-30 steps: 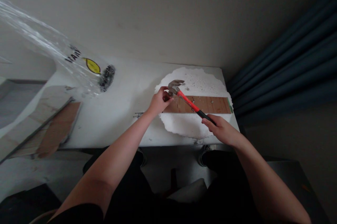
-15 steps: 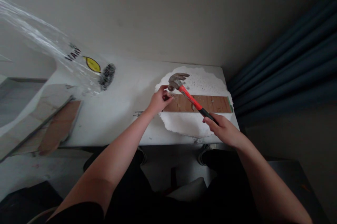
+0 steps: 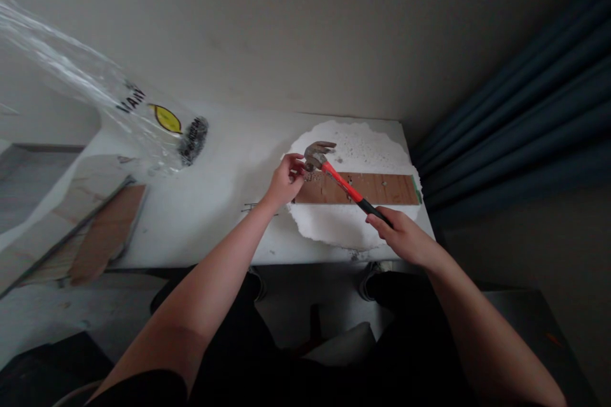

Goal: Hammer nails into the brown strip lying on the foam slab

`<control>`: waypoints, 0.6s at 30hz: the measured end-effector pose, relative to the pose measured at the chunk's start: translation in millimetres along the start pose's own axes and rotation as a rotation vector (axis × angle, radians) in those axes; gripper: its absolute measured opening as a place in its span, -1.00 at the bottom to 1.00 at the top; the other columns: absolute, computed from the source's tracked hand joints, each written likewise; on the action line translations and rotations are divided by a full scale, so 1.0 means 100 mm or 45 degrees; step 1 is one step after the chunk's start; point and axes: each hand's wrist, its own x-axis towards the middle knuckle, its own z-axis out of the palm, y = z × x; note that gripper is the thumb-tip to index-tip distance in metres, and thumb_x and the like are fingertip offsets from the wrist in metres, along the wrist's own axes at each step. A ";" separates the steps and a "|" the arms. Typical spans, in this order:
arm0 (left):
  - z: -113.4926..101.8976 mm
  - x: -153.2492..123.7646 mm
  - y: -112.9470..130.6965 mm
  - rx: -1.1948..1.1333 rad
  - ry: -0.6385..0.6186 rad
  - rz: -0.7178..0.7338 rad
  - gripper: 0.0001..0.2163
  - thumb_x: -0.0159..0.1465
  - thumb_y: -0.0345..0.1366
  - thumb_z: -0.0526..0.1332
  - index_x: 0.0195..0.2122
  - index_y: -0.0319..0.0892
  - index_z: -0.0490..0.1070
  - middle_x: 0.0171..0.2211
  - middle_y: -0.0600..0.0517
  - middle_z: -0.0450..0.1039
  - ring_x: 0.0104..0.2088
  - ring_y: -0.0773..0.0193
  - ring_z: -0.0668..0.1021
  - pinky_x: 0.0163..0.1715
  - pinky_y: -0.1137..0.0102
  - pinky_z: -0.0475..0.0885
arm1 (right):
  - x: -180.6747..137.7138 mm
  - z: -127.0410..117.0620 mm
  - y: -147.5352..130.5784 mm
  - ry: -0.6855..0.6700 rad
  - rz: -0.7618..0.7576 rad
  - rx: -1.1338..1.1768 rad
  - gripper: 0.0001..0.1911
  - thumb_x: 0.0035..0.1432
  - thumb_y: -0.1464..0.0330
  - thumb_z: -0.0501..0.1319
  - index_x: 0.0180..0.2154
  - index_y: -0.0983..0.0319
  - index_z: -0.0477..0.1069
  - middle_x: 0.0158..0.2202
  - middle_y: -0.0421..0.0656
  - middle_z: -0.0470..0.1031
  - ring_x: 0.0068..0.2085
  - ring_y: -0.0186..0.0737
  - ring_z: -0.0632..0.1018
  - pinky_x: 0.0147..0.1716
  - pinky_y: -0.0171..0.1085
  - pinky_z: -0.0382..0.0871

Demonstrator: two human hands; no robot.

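Note:
A claw hammer (image 3: 342,181) with a red and black handle is gripped near its end by my right hand (image 3: 403,233). The hammer's metal head hangs over the left end of a brown wooden board (image 3: 382,188), its face close to my left fingertips. My left hand (image 3: 286,179) is at that end of the board, fingers curled toward the thumb; anything between them is too small to make out. The board lies on a ragged-edged white slab (image 3: 329,228), with dark specks scattered near the left end. Several nails (image 3: 252,207) lie on the table beside my left wrist.
The white table (image 3: 210,228) stands against a grey wall. Clear printed plastic wrap (image 3: 167,119) stretches over its left side, above broken brown board pieces (image 3: 107,232). A dark blue curtain (image 3: 515,88) hangs at the right. My legs are under the table's front edge.
The hammer head has come down and slightly left, nearer the board and my left fingers. My left hand has shifted a little to the left.

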 end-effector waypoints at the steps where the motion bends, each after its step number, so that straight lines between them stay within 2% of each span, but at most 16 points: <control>1: 0.00 0.00 -0.01 0.006 -0.011 -0.007 -0.55 0.12 -0.57 0.19 0.02 -0.08 0.26 -0.21 0.06 0.49 -0.28 0.37 0.58 -0.33 0.48 0.45 | 0.00 0.00 0.00 0.000 0.001 0.009 -0.54 0.37 -0.05 0.01 -0.29 0.20 0.35 -0.48 -0.23 0.35 -0.45 -0.28 0.36 -0.45 -0.28 0.15; 7: 0.02 0.00 0.02 0.008 0.002 -0.067 -0.62 0.15 -0.53 0.19 -0.01 -0.11 0.28 -0.22 0.04 0.50 -0.28 0.37 0.57 -0.33 0.48 0.46 | 0.02 0.03 0.04 0.005 0.004 0.002 -0.54 0.37 -0.03 0.02 -0.32 0.20 0.35 -0.48 -0.23 0.33 -0.46 -0.30 0.34 -0.46 -0.28 0.14; 13: -0.03 -0.01 0.11 0.181 -0.111 -0.089 -0.75 0.15 -0.37 0.32 -0.14 -0.17 0.40 -0.30 0.05 0.48 -0.34 0.34 0.53 -0.32 0.43 0.46 | 0.00 0.02 0.05 0.044 0.013 0.076 -0.50 0.37 -0.06 0.00 -0.21 0.22 0.40 -0.49 -0.25 0.30 -0.49 -0.32 0.31 -0.49 -0.30 0.11; 18: -0.05 0.01 0.08 0.255 -0.125 0.006 -0.79 0.12 -0.28 0.40 -0.26 -0.16 0.44 -0.28 0.03 0.46 -0.31 0.30 0.52 -0.30 0.38 0.46 | 0.03 0.04 0.07 0.008 0.008 0.050 -0.52 0.37 -0.05 0.02 -0.28 0.21 0.37 -0.49 -0.24 0.31 -0.47 -0.32 0.31 -0.48 -0.30 0.12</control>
